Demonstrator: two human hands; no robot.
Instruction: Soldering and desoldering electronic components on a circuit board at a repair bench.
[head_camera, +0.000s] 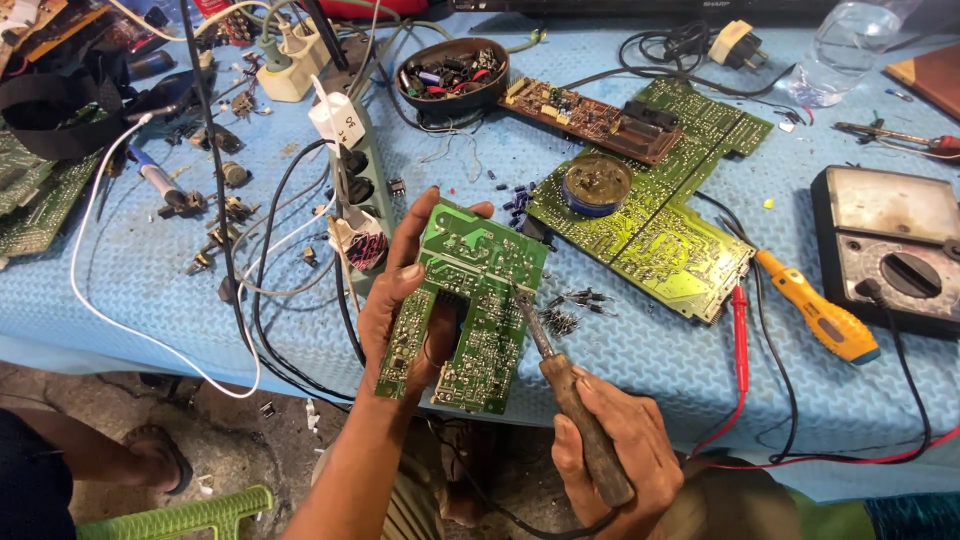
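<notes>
My left hand (395, 300) holds a green circuit board (470, 310) from behind, solder side up, just above the table's near edge. A wooden-handled soldering iron (575, 405) is gripped in my right hand (620, 450). Its metal tip rests on the board's right edge, near the upper middle. A round tin of flux or solder paste (597, 185) sits on a larger green circuit board (650, 200) beyond.
A blue-covered table (150, 270) carries a power strip (360, 190), a dark bowl of parts (452, 72), a brown board (590, 118), a multimeter (890, 250) with red and black probes, a yellow tester screwdriver (820, 320) and loose components. Someone's sandalled foot (150, 455) is at lower left.
</notes>
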